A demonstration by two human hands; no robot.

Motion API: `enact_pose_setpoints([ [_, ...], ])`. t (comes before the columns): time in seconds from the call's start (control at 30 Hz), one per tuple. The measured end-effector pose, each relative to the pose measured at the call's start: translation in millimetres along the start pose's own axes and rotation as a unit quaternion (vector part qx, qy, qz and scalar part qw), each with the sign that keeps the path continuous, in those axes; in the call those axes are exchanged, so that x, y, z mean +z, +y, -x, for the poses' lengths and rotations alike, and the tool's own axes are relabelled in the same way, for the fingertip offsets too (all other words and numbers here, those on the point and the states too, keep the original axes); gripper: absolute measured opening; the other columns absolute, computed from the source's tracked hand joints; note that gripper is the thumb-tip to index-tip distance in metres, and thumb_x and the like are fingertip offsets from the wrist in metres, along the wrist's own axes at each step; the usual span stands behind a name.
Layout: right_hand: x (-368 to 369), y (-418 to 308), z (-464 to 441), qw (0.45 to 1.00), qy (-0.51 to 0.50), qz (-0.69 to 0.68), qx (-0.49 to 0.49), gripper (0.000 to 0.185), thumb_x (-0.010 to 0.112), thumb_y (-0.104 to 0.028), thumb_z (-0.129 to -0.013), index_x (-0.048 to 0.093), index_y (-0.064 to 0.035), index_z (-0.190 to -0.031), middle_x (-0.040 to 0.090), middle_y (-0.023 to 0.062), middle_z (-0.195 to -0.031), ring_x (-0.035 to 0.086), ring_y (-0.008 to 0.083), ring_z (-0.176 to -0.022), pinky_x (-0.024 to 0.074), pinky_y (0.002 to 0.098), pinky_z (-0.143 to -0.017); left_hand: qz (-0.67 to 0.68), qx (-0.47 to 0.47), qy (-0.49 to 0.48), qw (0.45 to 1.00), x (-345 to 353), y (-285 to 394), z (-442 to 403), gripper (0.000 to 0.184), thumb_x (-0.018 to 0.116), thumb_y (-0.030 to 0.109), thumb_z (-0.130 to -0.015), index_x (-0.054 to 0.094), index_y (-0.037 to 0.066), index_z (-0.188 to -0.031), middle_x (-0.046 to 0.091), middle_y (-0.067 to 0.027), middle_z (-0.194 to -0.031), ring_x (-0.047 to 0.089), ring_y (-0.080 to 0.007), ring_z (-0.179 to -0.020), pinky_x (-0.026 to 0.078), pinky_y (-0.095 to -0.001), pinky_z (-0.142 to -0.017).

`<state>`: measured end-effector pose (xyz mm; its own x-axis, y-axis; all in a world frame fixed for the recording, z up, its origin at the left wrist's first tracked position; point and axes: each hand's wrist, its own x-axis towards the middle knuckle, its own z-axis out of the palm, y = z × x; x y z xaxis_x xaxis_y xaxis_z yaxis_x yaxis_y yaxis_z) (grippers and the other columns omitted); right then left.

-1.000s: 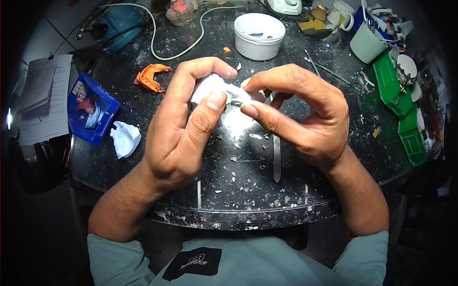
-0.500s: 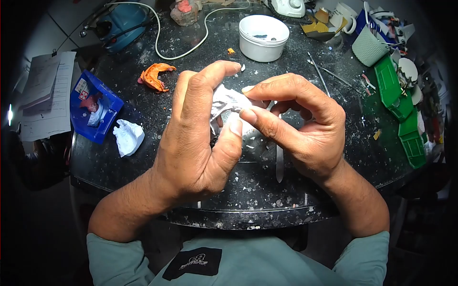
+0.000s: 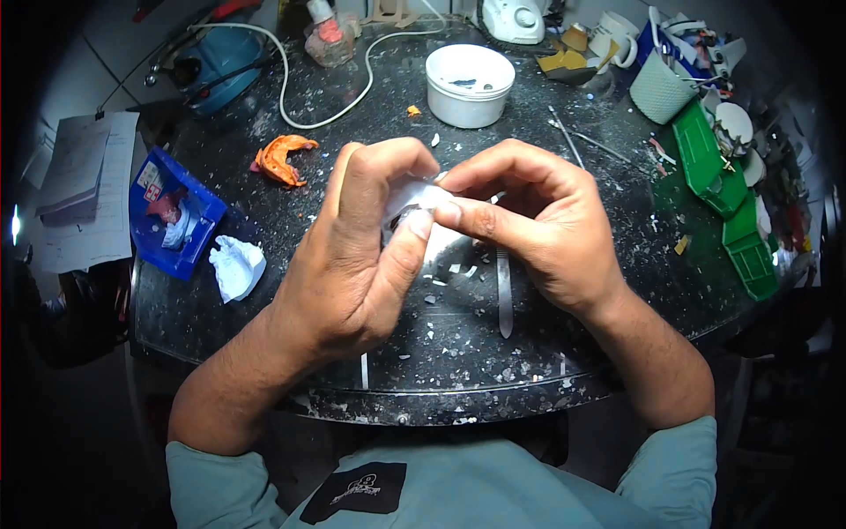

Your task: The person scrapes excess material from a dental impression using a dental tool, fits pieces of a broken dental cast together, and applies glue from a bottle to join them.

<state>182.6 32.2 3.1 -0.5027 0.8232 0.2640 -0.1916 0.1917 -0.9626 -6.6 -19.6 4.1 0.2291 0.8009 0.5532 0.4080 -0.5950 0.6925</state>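
My left hand (image 3: 357, 256) wraps round a white plaster-like piece (image 3: 412, 194) above the middle of the dark table. Thumb and index finger of my right hand (image 3: 538, 225) pinch the right end of the same piece, and the other fingers are curled behind. Much of the piece is hidden by the fingers. Below my right hand a flat metal blade (image 3: 504, 295) lies on the table among white crumbs.
On the left are a white cast (image 3: 236, 268), a blue box (image 3: 211, 210) and an orange mould (image 3: 280, 161). A white bowl (image 3: 470, 110) stands behind the hands. Thin metal tools (image 3: 608, 150), a woven basket (image 3: 661, 91) and green trays (image 3: 708, 172) are on the right.
Compared with half a second ago, both hands have shifted slightly left and the white piece has turned between them. The whole view has also moved a little. The grip stays on the piece.
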Motion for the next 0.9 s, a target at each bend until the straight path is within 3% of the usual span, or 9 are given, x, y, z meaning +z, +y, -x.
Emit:
enact_pose_setpoints([
  [0.23, -0.8, -9.9, 0.2, 0.997, -0.013, -0.054, 0.045, 0.033, 0.075, -0.007, -0.084, 0.058, -0.0008, -0.112, 0.068, 0.0073, -0.092, 0.064, 0.0101, -0.088, 0.0527, 0.0248, -0.081, -0.059, -0.006, -0.043, 0.997, -7.1, 9.8, -4.8, 0.026, 0.047, 0.005, -0.095, 0.048, 0.0, -0.12, 0.047, -0.0151, -0.102, 0.052, -0.0229, -0.089, 0.044, -0.0329, -0.081],
  [0.43, -2.1, -5.2, -0.9, 0.997, -0.035, -0.065, 0.039, 0.031, 0.074, -0.012, -0.086, 0.059, -0.0004, -0.11, 0.069, 0.0072, -0.091, 0.065, 0.0099, -0.087, 0.0524, 0.0247, -0.079, -0.03, -0.056, -0.056, 0.996, -7.3, 11.5, -5.2, 0.021, 0.046, 0.011, -0.095, 0.054, 0.002, -0.112, 0.05, -0.0147, -0.1, 0.052, -0.0241, -0.091, 0.043, -0.0334, -0.083],
  [0.53, -3.2, -7.0, 0.1, 0.997, -0.041, -0.05, 0.046, 0.032, 0.074, -0.015, -0.087, 0.059, -0.0002, -0.11, 0.068, 0.0063, -0.089, 0.064, 0.0096, -0.086, 0.0517, 0.0253, -0.077, 0.046, -0.11, -0.043, 0.992, -2.0, 6.4, -2.7, 0.021, 0.045, 0.015, -0.097, 0.054, 0.002, -0.11, 0.05, -0.0124, -0.099, 0.051, -0.0183, -0.084, 0.044, -0.0302, -0.076],
  [0.57, -3.1, -0.7, -1.9, 0.999, -0.028, -0.023, 0.02, 0.035, 0.075, -0.018, -0.086, 0.059, -0.0008, -0.111, 0.068, 0.0065, -0.091, 0.064, 0.0099, -0.087, 0.0515, 0.025, -0.077, 0.098, -0.145, -0.034, 0.984, 0.8, 5.0, -0.9, 0.02, 0.045, 0.017, -0.098, 0.053, 0.003, -0.11, 0.05, -0.0068, -0.094, 0.049, -0.0099, -0.075, 0.041, -0.0244, -0.067],
  [0.63, -5.6, -3.0, -1.2, 0.992, 0.016, 0.118, -0.038, 0.046, 0.078, -0.03, -0.082, 0.059, -0.0033, -0.113, 0.066, 0.0089, -0.101, 0.064, 0.0142, -0.092, 0.0515, 0.028, -0.078, 0.164, -0.17, -0.022, 0.971, 5.2, 0.8, 0.2, 0.02, 0.045, 0.017, -0.098, 0.052, 0.004, -0.111, 0.05, -0.0031, -0.091, 0.046, -0.0061, -0.071, 0.039, -0.0216, -0.063],
  [0.67, -6.5, -8.9, -1.4, 0.96, 0.048, 0.239, -0.135, 0.05, 0.079, -0.028, -0.082, 0.056, -0.0058, -0.121, 0.062, 0.0063, -0.109, 0.06, 0.0139, -0.1, 0.0495, 0.0283, -0.08, 0.197, -0.184, -0.019, 0.963, 7.5, -0.9, 0.6, 0.019, 0.045, 0.017, -0.098, 0.052, 0.005, -0.112, 0.05, -0.0013, -0.09, 0.044, -0.0042, -0.068, 0.037, -0.0202, -0.061],
  [0.73, -10.8, -27.6, -0.4, 0.928, 0.071, 0.299, -0.21, 0.048, 0.078, -0.028, -0.082, 0.058, -0.0055, -0.12, 0.062, 0.0067, -0.109, 0.059, 0.015, -0.103, 0.0489, 0.0309, -0.082, 0.218, -0.193, -0.007, 0.957, 8.4, -0.6, 0.2, 0.019, 0.044, 0.016, -0.098, 0.051, 0.006, -0.112, 0.05, 0.0013, -0.085, 0.043, -0.0035, -0.068, 0.037, -0.0193, -0.061],
  [0.83, 5.1, -69.8, 21.0, 0.979, -0.041, 0.098, -0.176, 0.031, 0.071, -0.019, -0.088, 0.062, -0.0013, -0.112, 0.065, 0.0077, -0.099, 0.063, 0.0156, -0.093, 0.0492, 0.0292, -0.08, 0.212, -0.172, 0.02, 0.962, 6.4, 1.8, -5.6, 0.019, 0.043, 0.017, -0.097, 0.051, 0.006, -0.111, 0.051, 0.0014, -0.085, 0.043, -0.0038, -0.068, 0.037, -0.0193, -0.061],
  [0.9, 23.3, -92.0, 49.4, 0.971, -0.169, -0.053, -0.162, 0.027, 0.064, -0.017, -0.093, 0.061, 0.0013, -0.112, 0.067, 0.0094, -0.098, 0.064, 0.0157, -0.091, 0.0497, 0.0294, -0.079, 0.221, -0.158, 0.031, 0.962, 6.3, 3.4, -7.9, 0.019, 0.043, 0.018, -0.097, 0.051, 0.006, -0.109, 0.052, 0.0008, -0.086, 0.043, -0.004, -0.068, 0.037, -0.0193, -0.06],
])
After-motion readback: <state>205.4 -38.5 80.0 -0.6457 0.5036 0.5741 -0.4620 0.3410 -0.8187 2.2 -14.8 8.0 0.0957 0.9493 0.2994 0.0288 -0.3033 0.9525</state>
